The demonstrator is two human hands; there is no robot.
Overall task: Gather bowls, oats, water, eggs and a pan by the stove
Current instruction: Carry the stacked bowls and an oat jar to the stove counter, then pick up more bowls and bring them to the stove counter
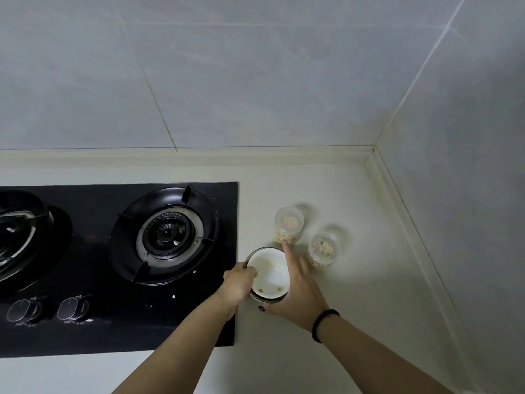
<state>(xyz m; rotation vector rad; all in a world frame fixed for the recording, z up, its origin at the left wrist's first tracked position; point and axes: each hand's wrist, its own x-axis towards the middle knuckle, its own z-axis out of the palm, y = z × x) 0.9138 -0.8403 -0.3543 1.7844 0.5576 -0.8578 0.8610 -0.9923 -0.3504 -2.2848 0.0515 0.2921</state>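
Two oat jars (289, 224) already stand on the desk (355, 280) right of the stove (119, 265); my left grip (240, 282) and right grip (295, 291) clasp a white bowl (268, 273) beside it. Water, eggs, pan unseen.

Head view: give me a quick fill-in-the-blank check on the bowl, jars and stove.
1. Both hands, left hand and right hand, hold the ____.
2. The number of clear oat jars standing on the counter is ____.
3. The jars stand to the ____ of the stove.
4. The right wrist wears a black ____.

Missing words: bowl; two; right; bracelet
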